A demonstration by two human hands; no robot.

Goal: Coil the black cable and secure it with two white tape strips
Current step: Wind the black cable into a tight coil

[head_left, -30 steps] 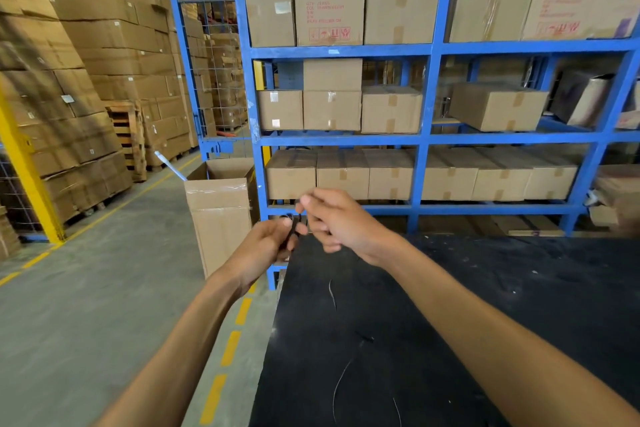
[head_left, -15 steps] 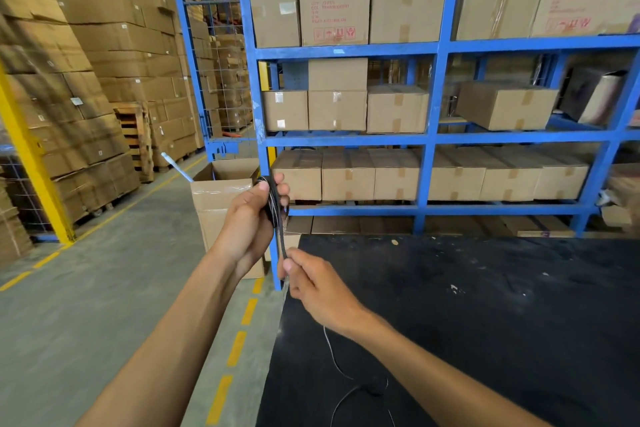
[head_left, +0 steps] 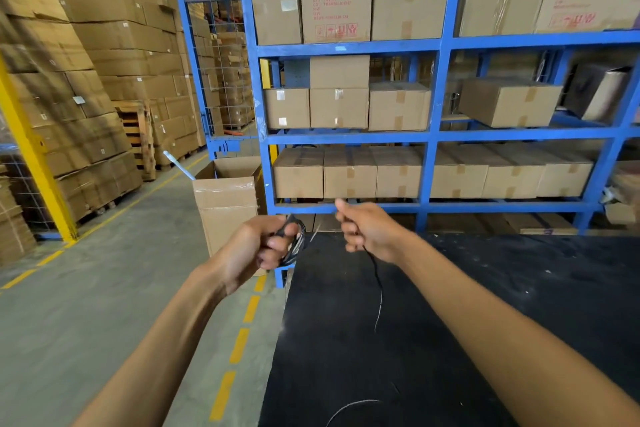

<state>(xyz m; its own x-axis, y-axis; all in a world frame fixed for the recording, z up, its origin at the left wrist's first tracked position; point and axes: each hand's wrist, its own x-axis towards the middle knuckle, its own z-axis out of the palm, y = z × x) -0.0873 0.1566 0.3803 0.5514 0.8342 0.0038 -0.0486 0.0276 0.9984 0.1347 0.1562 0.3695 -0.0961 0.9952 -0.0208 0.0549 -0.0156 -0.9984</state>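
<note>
Nearest me, a loose stretch of the black cable [head_left: 380,302] trailed over the black table [head_left: 485,305], another curl of it showing at the table's near edge. Half a second before, the right hand had been low and close under the left, drawing the line down; now the right hand [head_left: 367,230] had swung up and out to the right, fingers curled round the cable, which hung from the bottom of its fist to the table. The left hand [head_left: 258,248] had dropped from its raised position and sat just off the table's left edge, clenched on the gathered coil [head_left: 296,243], several loops bunched against its fingers. A thin length seemed to run between the two hands, though it was too blurred to be sure. To my eye another turn was being laid on, with a fair tail left to wind. I saw no white tape strips anywhere. Beyond stood an open cardboard box [head_left: 225,198] on the floor, then the blue shelving [head_left: 433,135].
</note>
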